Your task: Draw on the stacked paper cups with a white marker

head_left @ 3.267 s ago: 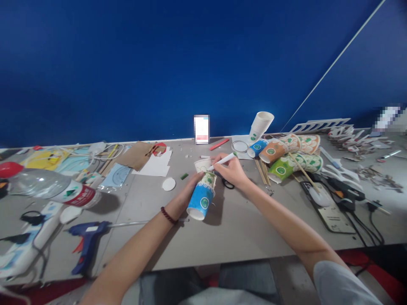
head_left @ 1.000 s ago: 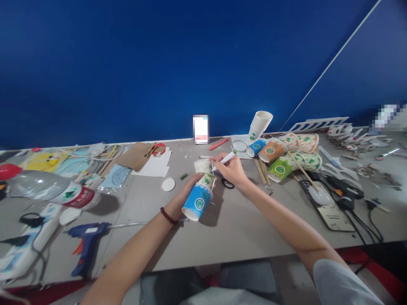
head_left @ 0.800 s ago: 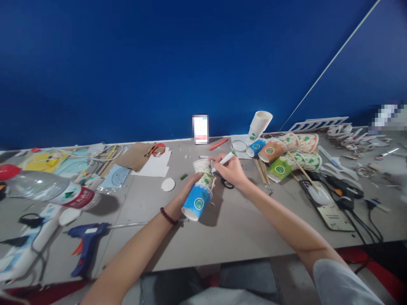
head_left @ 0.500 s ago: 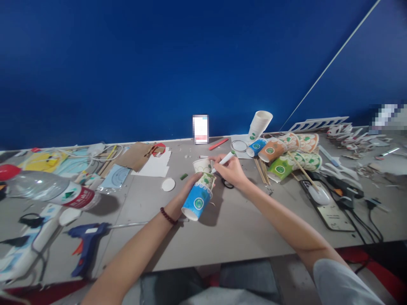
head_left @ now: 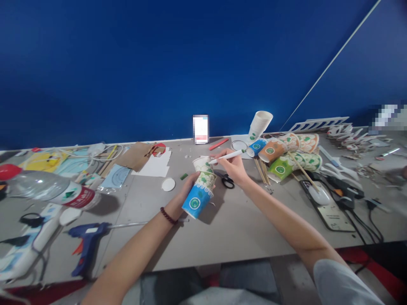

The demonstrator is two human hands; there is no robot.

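My left hand (head_left: 190, 185) is wrapped round a stack of joined paper cups (head_left: 196, 202), blue at the near end and white with green drawn scallops and leaves at the far end. The stack lies tilted, its blue base towards me. In my right hand (head_left: 233, 164) is a white marker (head_left: 227, 156) with a green end, gripped like a pen. Its tip is at the far cup's side, beside a green patch; whether it touches I cannot tell. Black-handled scissors (head_left: 227, 182) lie under the right wrist. A green marker cap (head_left: 183, 176) lies left of the cups.
Coloured cup stacks (head_left: 280, 169) and a white cup stack (head_left: 261, 123) stand at the right, near wooden sticks (head_left: 262, 172). A blue glue gun (head_left: 87, 241), a bottle (head_left: 51, 186) and a power strip (head_left: 34, 237) are at the left. A lit phone (head_left: 201, 129) leans on the wall.
The marker has swung flatter, and my right hand has shifted slightly up, uncovering more of the scissors. The cup stack has turned in my left hand, and a green patch now shows on the far cup.
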